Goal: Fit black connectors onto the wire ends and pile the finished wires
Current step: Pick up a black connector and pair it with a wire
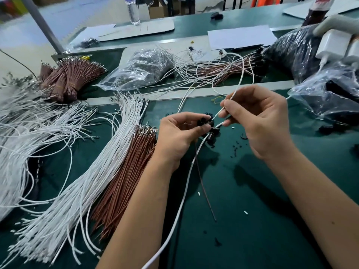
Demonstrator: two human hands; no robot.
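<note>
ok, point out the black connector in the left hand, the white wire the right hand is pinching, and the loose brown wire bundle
black connector [203, 121], head view, on its body at the left fingertips.
white wire [234, 94], head view, on the strand above the right fingers.
brown wire bundle [126, 171], head view, mid-length of the strands.

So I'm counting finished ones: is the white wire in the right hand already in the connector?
Cannot tell. The right hand pinches the white wire, its tip at the black connector the left hand holds.

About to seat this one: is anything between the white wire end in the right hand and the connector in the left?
Nothing visible. The right hand pinches the white wire, whose end points straight at the black connector gripped by the left hand, already almost touching it.
</note>
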